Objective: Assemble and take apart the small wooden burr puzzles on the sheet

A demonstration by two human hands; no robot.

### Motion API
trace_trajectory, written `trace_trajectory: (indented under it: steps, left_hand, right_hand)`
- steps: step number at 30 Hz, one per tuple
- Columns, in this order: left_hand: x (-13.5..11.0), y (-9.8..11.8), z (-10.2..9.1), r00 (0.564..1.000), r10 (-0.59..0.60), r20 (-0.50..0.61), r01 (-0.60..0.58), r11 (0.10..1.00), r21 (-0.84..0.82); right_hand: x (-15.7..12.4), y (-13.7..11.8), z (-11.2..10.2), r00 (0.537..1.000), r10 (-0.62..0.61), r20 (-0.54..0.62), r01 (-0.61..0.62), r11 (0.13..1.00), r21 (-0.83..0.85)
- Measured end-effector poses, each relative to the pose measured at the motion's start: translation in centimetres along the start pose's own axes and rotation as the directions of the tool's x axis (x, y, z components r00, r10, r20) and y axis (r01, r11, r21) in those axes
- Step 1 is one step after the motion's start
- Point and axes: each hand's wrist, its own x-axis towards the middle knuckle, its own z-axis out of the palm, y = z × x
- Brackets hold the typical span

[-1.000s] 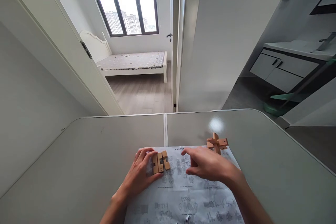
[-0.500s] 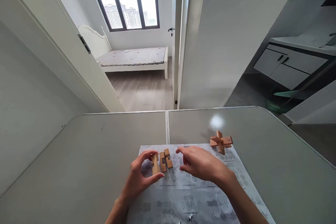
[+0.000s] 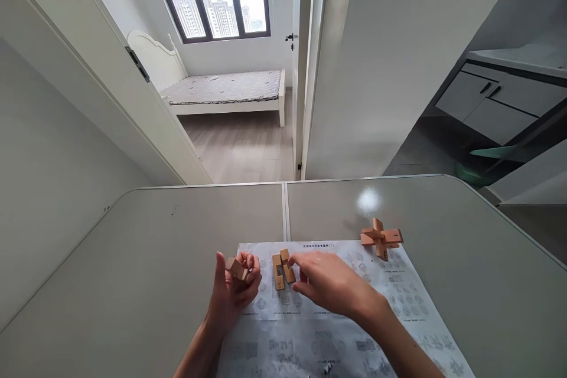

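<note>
A notched wooden puzzle piece (image 3: pixel 237 269) is held up in my left hand (image 3: pixel 237 286), tilted, with the fingers curled round it. Two more notched pieces lie side by side on the printed sheet: a left puzzle piece (image 3: pixel 277 272) and a right puzzle piece (image 3: pixel 288 273). My right hand (image 3: pixel 325 277) hovers just right of them, thumb and forefinger apart. Its fingertips are close to the right piece; whether they touch it I cannot tell. An assembled wooden cross puzzle (image 3: pixel 381 239) rests at the sheet's far right corner.
Beneath the pieces lies a large printed paper sheet (image 3: pixel 336 319) with small diagrams. It covers the near middle of a grey table (image 3: pixel 133 283). A small shiny bit (image 3: pixel 328 368) sits near the sheet's lower edge. Past the table, a doorway shows a bed (image 3: pixel 230 87).
My left hand has lifted its piece off the sheet, drawn it left and turned it. The right hand has come a little closer to the two remaining pieces. The view has shifted slightly.
</note>
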Motion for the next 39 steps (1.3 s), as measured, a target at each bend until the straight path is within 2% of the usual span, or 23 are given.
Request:
trace_trajectory:
  steps: [7, 13, 17, 23, 33, 39]
  left_hand:
    - [-0.3, 0.8, 0.6, 0.998, -0.045, -0.049, 0.043, 0.998, -0.043]
    - [0.2, 0.0, -0.2, 0.999, 0.021, -0.025, -0.02, 0.999, 0.037]
    - [0.3, -0.7, -0.7, 0.999, 0.042, -0.005, -0.041, 0.993, 0.114]
    - [0.2, -0.9, -0.5, 0.996, 0.054, 0.064, -0.065, 0.983, 0.172]
    - [0.4, -0.8, -0.1, 0.995, 0.103, -0.015, -0.099, 0.982, 0.159]
    - [-0.1, -1.1, -0.4, 0.998, 0.058, 0.003, -0.058, 0.982, 0.181]
  right_hand:
    - [0.9, -0.6, 1.1, 0.996, 0.087, -0.012, -0.087, 0.995, -0.046]
    - [1.4, -0.5, 2.1, 0.994, 0.104, -0.027, -0.105, 0.994, -0.018]
    - [1.3, -0.6, 2.0, 0.993, 0.112, -0.036, -0.112, 0.994, 0.007]
    - [1.0, -0.3, 1.6, 0.991, 0.13, -0.043, -0.132, 0.99, -0.045]
    - [0.7, -0.1, 1.3, 0.987, 0.156, -0.025, -0.157, 0.985, -0.071]
    - [0.9, 0.2, 1.6, 0.99, 0.138, -0.038, -0.14, 0.989, -0.055]
